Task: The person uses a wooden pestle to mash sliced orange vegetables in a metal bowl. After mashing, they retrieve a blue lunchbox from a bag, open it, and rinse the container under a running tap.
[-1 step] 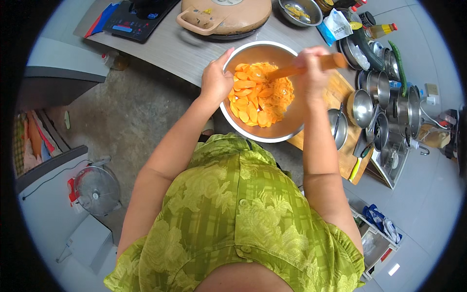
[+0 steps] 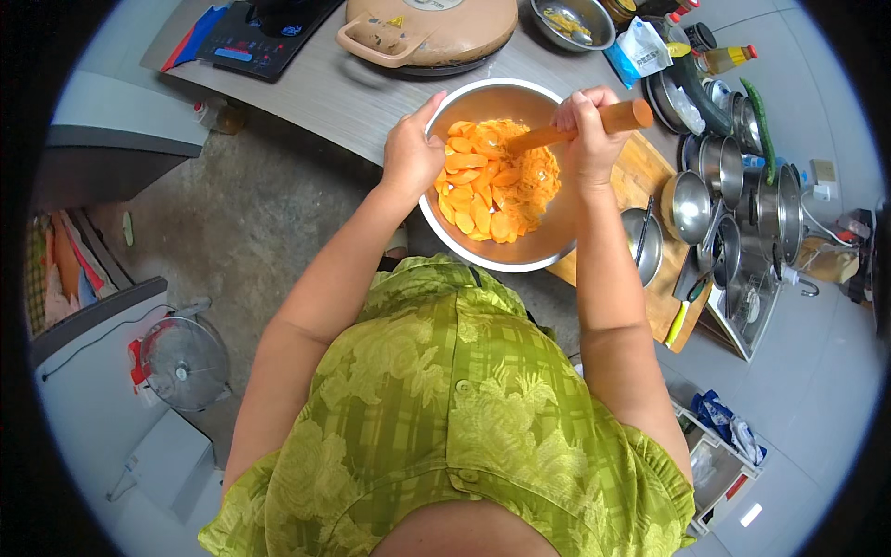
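One left hand point(image 2: 414, 148), one right hand point(image 2: 592, 139), one large round steel bowl point(image 2: 557, 227), one brown wooden stick point(image 2: 538, 139).
In the bowl: one shredded orange mass point(image 2: 536, 181), plus orange slices point(image 2: 469, 176) overlapping too much to count; on the grey counter point(image 2: 357, 111), far side: one tan round griddle point(image 2: 436, 39), one flat black cooktop point(image 2: 264, 37), one small steel bowl point(image 2: 602, 26).

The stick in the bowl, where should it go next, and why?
Perhaps the right hand should move the stick onto the orange slices at left: they look whole, while the pile at right looks mashed, and the left hand holds the bowl.
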A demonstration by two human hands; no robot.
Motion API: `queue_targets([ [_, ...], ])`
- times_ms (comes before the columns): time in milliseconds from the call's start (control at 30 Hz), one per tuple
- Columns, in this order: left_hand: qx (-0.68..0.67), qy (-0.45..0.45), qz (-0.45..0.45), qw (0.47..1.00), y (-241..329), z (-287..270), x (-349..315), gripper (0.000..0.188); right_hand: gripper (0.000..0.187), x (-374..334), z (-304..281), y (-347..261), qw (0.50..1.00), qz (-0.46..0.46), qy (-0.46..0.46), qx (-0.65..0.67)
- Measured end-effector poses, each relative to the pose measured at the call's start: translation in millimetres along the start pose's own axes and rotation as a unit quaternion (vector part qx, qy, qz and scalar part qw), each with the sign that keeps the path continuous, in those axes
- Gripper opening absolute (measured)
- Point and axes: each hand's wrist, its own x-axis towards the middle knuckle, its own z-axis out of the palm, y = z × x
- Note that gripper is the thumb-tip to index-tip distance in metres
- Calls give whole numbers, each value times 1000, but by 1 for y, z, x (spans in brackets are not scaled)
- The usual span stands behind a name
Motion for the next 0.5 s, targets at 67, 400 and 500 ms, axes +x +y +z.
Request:
queue_targets([
  [67,3,3,11,1000,0,2,1,58,13,6,-6,-8,1000,5,-2,-14],
  [400,23,-3,-13,1000,8,-2,-2,58,12,-5,-23,-1,994,-36,-22,-101],
  [500,32,2,2,999,6,-2,-6,58,16,-6,-20,-16,991,-17,-57,-119],
])
